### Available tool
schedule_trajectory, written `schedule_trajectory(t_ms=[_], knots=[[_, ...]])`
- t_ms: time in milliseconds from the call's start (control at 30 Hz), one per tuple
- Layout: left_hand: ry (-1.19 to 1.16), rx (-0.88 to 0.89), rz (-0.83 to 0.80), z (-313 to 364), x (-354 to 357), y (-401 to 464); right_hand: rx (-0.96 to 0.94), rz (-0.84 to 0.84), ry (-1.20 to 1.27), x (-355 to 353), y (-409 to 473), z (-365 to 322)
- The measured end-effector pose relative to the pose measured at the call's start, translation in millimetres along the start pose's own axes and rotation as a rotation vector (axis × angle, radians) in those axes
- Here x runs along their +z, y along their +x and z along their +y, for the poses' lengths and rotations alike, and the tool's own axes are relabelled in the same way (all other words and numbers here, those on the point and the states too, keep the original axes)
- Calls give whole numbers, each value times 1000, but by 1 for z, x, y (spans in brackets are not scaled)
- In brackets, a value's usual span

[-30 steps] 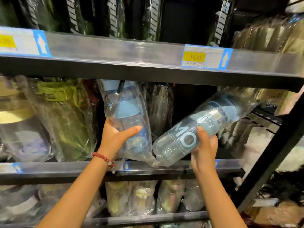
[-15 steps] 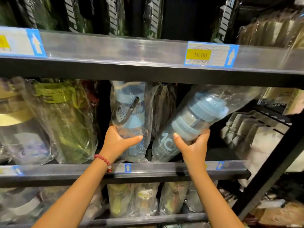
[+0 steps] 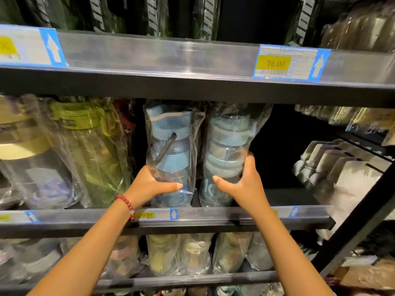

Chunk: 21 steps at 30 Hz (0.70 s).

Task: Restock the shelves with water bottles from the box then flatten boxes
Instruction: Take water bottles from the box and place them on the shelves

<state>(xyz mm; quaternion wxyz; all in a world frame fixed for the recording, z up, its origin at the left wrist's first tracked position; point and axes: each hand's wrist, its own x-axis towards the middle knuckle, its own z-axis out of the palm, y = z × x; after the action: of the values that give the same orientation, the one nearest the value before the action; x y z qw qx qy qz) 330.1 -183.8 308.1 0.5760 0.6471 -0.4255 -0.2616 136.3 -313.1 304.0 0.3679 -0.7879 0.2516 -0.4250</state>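
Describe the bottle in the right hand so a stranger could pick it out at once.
Find the yellow 16.00 price tag on the upper shelf rail, then drop to the middle shelf below. Two bagged blue bottles stand there side by side. It is the right bottle, gripped by the right hand, unlike the left bottle.

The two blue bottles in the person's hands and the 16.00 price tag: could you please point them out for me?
left blue bottle (image 3: pixel 170 144): head view, on its blue lid.
right blue bottle (image 3: pixel 226 146): head view, on its upper body through the plastic bag.
16.00 price tag (image 3: pixel 274 63): head view, on its yellow patch.
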Motion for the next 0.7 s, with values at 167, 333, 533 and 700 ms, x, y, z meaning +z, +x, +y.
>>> schedule_trajectory(t_ms=[167,333,533,700], knots=[[-26,102,-102,1,-5,-3,21,-51,-8,-4,5,2],[-42,82,-120,0,-9,-1,77,-58,49,3,-4,3],[-1,101,-150,2,-12,-9,81,60,-76,24,-17,2],[86,120,-26,-4,-12,-16,98,133,-143,31,-20,2]])
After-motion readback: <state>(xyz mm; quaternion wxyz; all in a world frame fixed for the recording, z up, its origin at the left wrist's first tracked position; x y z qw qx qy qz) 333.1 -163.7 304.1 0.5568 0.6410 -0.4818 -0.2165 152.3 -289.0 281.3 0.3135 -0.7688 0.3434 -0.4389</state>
